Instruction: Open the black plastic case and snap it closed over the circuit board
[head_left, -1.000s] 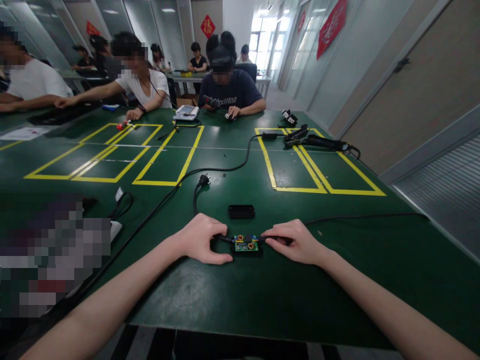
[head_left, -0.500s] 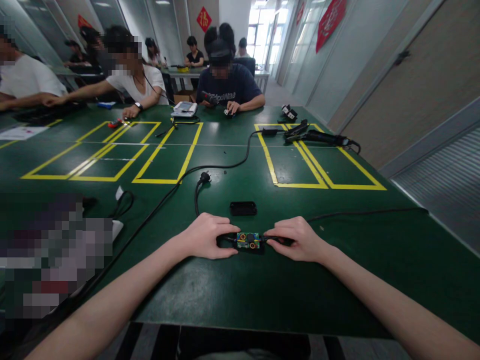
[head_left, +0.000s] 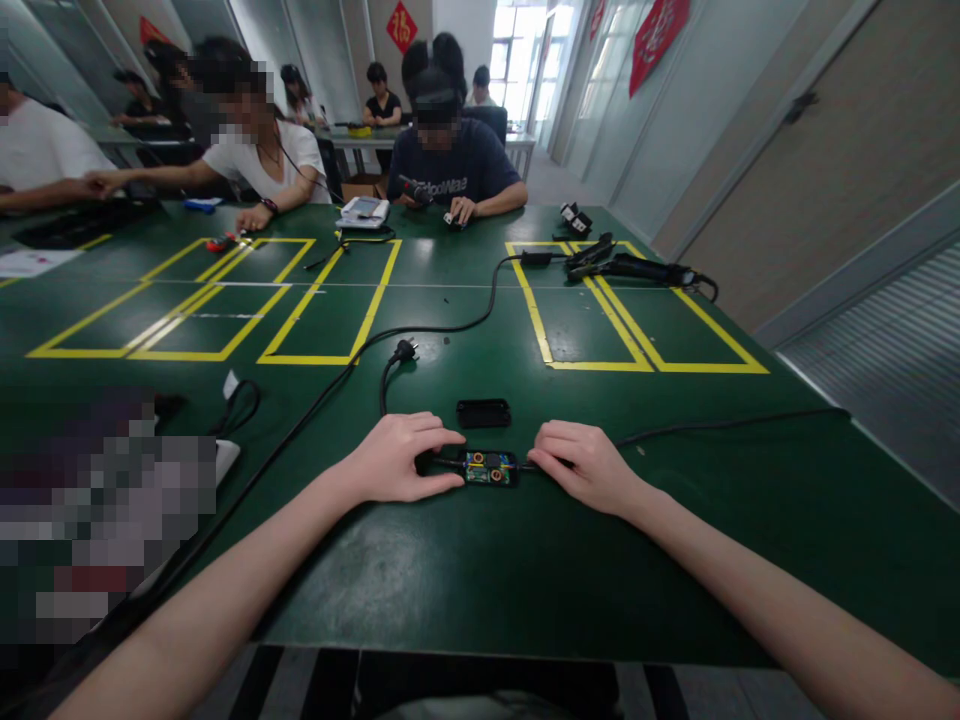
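Glossy green tabletop (head_left: 570, 580); red diamond poster (head_left: 402, 27) behind; left hand (head_left: 394, 455) half-open at black oblong case (head_left: 491, 468); right hand (head_left: 577, 460) pinching black cable (head_left: 524, 466)

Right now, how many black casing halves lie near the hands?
2. One black casing half, with the circuit board in it, sits between the left hand and right hand; the other half lies just beyond. No others show.

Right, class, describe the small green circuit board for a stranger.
On the dark green table, between the bare left hand and right hand, sits a black rectangular case. The green circuit board inside shows two coppery rings, unlike the black rectangular shell beyond.
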